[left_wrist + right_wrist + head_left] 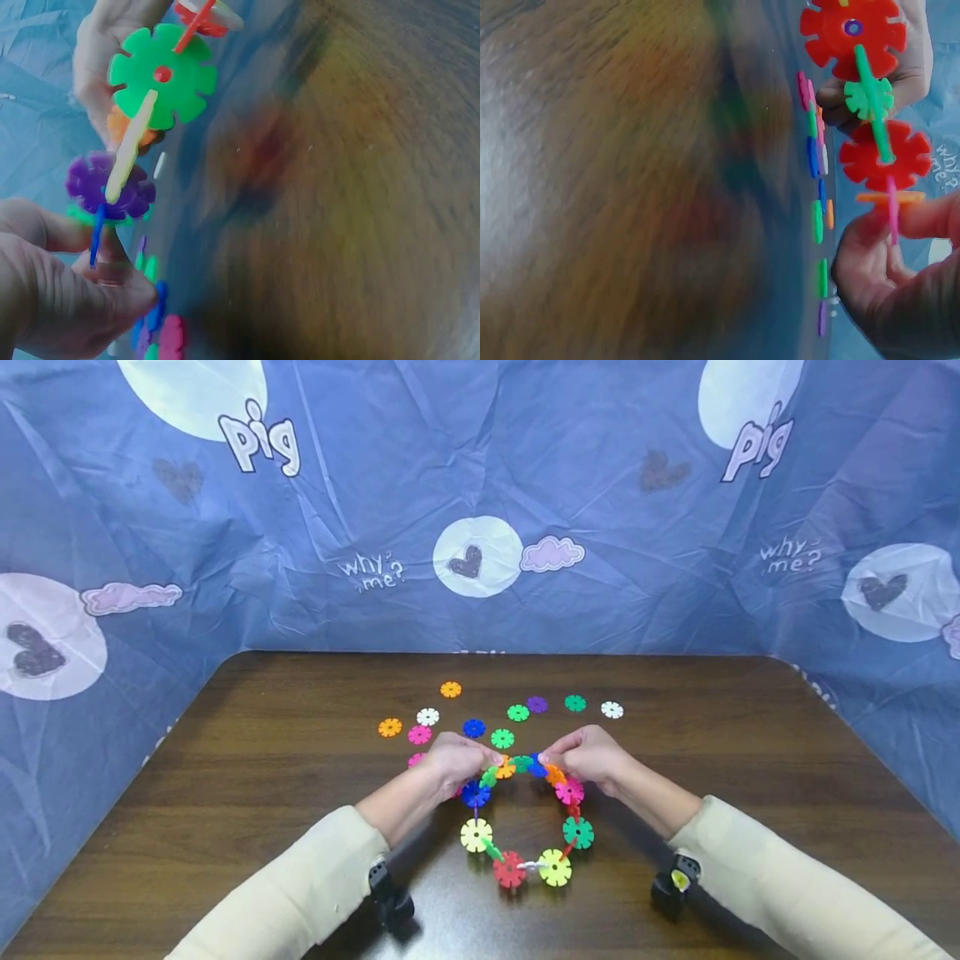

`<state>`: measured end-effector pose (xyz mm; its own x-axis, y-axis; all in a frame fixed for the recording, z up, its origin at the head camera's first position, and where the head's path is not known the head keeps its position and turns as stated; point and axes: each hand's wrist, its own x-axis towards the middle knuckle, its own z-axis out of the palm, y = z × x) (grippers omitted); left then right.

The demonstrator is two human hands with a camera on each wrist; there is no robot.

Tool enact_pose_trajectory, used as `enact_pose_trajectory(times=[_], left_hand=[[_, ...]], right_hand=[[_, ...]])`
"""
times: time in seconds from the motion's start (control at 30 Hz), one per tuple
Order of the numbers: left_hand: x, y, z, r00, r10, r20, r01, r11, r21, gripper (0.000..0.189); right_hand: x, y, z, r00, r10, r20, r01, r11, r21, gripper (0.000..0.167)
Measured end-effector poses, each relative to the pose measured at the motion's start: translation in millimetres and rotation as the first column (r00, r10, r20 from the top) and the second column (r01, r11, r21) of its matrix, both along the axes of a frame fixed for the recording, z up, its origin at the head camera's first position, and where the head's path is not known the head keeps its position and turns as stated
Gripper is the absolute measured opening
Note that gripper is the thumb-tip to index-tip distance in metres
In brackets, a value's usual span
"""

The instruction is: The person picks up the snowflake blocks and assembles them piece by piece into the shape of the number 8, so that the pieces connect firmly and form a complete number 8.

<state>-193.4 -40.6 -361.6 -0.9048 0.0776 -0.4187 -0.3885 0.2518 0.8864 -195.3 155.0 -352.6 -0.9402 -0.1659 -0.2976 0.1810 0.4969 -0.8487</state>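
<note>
We record one disc ring (510, 869), pinched by left hand (457, 758) and right hand (594, 760). Loose discs (517, 713): mostly toward the table's (712, 710) far edge.

A wrinkled blue fabric backdrop (405, 468) with white circles (495, 553) and pale lettering (260, 439) hangs behind a dark brown wood-grain surface (262, 760).

left hand (459, 758): pinching | right hand (588, 755): pinching | forearms (300, 878): extended forward, angled inward | hands: apart

The head view looks forward and down from above the dark-brown wood-grain table (292, 752). Both wrist views, close and turned sideways, share the multicoloured ring of notched plastic discs (555, 860).
</note>
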Motion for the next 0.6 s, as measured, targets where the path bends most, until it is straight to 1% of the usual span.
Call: enact_pose_trajectory(times=[0.1, 0.2, 0.27, 0.33, 0.4, 0.47, 0.5, 0.53, 0.57, 0.6], left_hand=[[1.2, 0.4, -2.8, 1.0, -0.003, -0.004, 0.003, 1.0, -0.01, 0.016], [1.4, -1.5, -3.4, 0.999, -0.031, 0.009, 0.031, 1.0, -0.004, 0.016], [-0.1, -3.9, -1.1, 0.998, -0.061, 0.017, 0.061, 0.998, 0.022, 0.017], [-2.1, -6.4, 1.8, 0.995, -0.099, 0.03, 0.097, 0.993, 0.068, 0.017], [-3.9, -8.1, 4.8, 0.99, -0.14, 0.033, 0.136, 0.984, 0.114, 0.019], [-5.4, -8.8, 7.0, 0.986, -0.162, 0.038, 0.153, 0.974, 0.164, 0.021], [-6.0, -8.9, 7.5, 0.985, -0.168, 0.037, 0.158, 0.97, 0.185, 0.022], [-6.3, -8.8, 7.9, 0.985, -0.171, 0.036, 0.16, 0.966, 0.201, 0.023], [-6.3, -8.6, 8.5, 0.985, -0.169, 0.034, 0.158, 0.963, 0.216, 0.025], [-6.4, -8.3, 8.4, 0.986, -0.163, 0.034, 0.151, 0.961, 0.233, 0.025]], right_hand=[[-1.6, -1.4, 0.3, 1.0, 0.001, -0.016, -0.001, 1.0, 0.006, 0.023], [-3.7, 1.1, 2.0, 1.0, 0.019, -0.017, -0.019, 1.0, 0.019, 0.023], [-6.4, 4.4, 4.8, 0.999, 0.041, 0.015, -0.041, 0.999, 0.013, 0.025], [-9.5, 8.7, 8.6, 0.997, 0.06, 0.045, -0.061, 0.998, 0.016, 0.028], [-11.8, 13.0, 14.0, 0.996, 0.081, 0.041, -0.083, 0.996, 0.038, 0.031], [-13.0, 16.7, 20.0, 0.997, 0.076, -0.013, -0.075, 0.995, 0.07, 0.033], [-13.0, 18.4, 23.1, 0.995, 0.066, -0.073, -0.059, 0.993, 0.1, 0.032], [-12.5, 19.6, 26.3, 0.987, 0.05, -0.15, -0.03, 0.991, 0.131, 0.031], [-11.2, 20.5, 29.8, 0.971, 0.03, -0.235, 0.007, 0.988, 0.156, 0.03], [-9.8, 21.0, 32.7, 0.947, 0.0, -0.322, 0.057, 0.984, 0.168, 0.028]])
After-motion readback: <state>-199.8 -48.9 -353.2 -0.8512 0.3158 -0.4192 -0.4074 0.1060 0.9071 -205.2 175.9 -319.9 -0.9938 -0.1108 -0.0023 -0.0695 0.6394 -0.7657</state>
